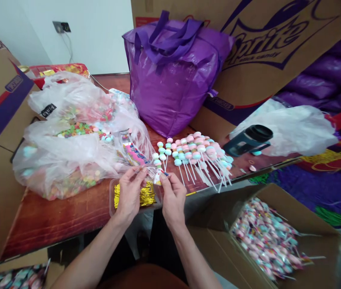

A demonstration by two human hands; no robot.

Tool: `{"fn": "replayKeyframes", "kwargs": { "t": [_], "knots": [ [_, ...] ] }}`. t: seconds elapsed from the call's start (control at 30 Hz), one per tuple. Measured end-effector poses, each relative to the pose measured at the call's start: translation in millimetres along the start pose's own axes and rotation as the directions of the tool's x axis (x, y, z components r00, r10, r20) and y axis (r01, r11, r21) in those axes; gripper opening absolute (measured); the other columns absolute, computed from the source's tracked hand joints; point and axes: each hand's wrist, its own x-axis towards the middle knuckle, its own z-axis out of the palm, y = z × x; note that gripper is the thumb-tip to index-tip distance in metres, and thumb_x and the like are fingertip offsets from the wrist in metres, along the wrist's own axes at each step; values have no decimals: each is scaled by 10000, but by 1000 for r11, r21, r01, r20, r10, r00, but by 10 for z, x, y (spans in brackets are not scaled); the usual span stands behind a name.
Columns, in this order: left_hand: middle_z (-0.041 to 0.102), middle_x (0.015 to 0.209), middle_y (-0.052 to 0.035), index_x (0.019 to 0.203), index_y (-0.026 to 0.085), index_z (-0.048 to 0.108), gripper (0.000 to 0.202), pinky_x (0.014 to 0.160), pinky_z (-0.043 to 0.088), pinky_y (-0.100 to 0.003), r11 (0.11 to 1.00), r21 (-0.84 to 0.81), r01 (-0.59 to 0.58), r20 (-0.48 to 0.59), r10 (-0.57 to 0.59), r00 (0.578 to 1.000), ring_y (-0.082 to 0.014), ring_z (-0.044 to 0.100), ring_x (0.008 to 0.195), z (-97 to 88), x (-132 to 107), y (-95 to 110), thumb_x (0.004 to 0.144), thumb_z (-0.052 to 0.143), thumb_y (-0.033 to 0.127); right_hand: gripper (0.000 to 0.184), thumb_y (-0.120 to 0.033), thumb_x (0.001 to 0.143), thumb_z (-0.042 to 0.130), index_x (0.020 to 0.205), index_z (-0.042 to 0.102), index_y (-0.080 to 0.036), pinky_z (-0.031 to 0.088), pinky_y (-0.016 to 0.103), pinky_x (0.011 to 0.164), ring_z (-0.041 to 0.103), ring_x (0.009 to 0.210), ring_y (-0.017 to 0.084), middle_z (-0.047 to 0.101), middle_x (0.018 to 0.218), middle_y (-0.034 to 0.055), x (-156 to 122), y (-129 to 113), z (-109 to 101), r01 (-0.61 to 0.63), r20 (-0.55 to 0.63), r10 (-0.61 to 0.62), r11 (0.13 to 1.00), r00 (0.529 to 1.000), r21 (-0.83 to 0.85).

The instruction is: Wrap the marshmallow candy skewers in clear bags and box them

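Above the table's front edge, my left hand pinches one side of a small clear plastic bag with a coloured print. My right hand grips its other side between thumb and fingers. Just below the hands is a clear plastic tub of gold twist ties. Behind the bag lie a few candy sticks in white and green. Right of them, a pile of pink, white and blue candy sticks points its white stems forward. Flat printed bags lie beyond my left hand.
Plastic sacks of loose candy cover the table's left side. A purple bag stands behind, a dark mug at right. Below right is a carton of wrapped candy sticks; another carton sits lower left.
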Motion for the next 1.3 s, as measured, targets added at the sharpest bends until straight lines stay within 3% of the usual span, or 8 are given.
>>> {"fn": "replayKeyframes", "kwargs": {
  "t": [0.27, 0.5, 0.83, 0.93, 1.07, 1.13, 1.2, 1.3],
  "knots": [
    [660, 701, 2, 742, 139, 694, 388, 507, 455, -181, 997, -10, 77, -59, -78, 995, -71, 537, 557, 20, -108, -64, 560, 907, 407, 381, -470, 890, 598, 646, 480, -202, 375, 222, 553, 392, 594, 111, 447, 617, -52, -47, -86, -136, 66, -40, -79, 965, 996, -253],
    [641, 641, 19, 667, 121, 681, 392, 470, 411, -150, 997, -58, 44, -162, -53, 985, -39, 501, 507, -17, -60, -58, 473, 947, 334, 290, -438, 877, 629, 747, 604, -180, 407, 239, 602, 460, 633, 122, 544, 682, -25, -79, -97, -232, 86, 45, -76, 952, 996, -293],
    [629, 663, 33, 732, 143, 675, 352, 470, 404, -166, 1000, 27, 14, -61, -12, 998, -51, 529, 524, -49, -70, -90, 576, 907, 357, 444, -537, 907, 512, 621, 510, -198, 335, 251, 520, 409, 559, 126, 489, 587, -25, 85, -119, -294, 48, -13, -55, 946, 998, -321],
    [637, 677, 35, 753, 140, 664, 361, 454, 382, -163, 1000, -14, 12, -112, -14, 994, -44, 526, 513, -52, -11, -46, 573, 911, 332, 464, -509, 975, 381, 735, 615, -188, 387, 283, 629, 515, 656, 167, 615, 697, 23, 152, -74, -360, 153, 3, -180, 828, 984, -539],
    [643, 674, 37, 761, 142, 647, 392, 431, 370, -157, 995, -69, 73, -177, -85, 981, -56, 557, 513, -78, 105, 28, 553, 926, 322, 272, -391, 932, 537, 816, 667, -182, 362, 342, 791, 586, 803, 217, 691, 832, 82, 247, 73, -427, 251, 161, -268, 350, 950, -902],
    [644, 670, 40, 766, 149, 637, 389, 417, 365, -156, 989, -99, 111, -193, -129, 973, -64, 575, 514, -96, 158, 60, 557, 927, 301, 201, -294, 923, 554, 803, 664, -175, 348, 344, 782, 587, 773, 214, 684, 809, 89, 278, 135, -437, 256, 208, -237, 196, 949, -947],
    [644, 668, 41, 775, 155, 630, 371, 404, 362, -155, 981, -128, 149, -202, -173, 964, -72, 589, 517, -110, 202, 83, 579, 919, 278, 199, -229, 934, 508, 826, 666, -173, 349, 331, 753, 587, 752, 204, 689, 830, 95, 288, 168, -449, 253, 199, -261, 192, 945, -948],
    [641, 654, 39, 794, 156, 628, 326, 389, 362, -152, 973, -160, 167, -220, -200, 955, -80, 599, 515, -116, 255, 104, 632, 896, 247, 263, -269, 959, 448, 862, 675, -179, 376, 312, 712, 597, 753, 202, 701, 863, 97, 259, 159, -512, 236, 92, -374, 362, 923, -902]
  ]
}}
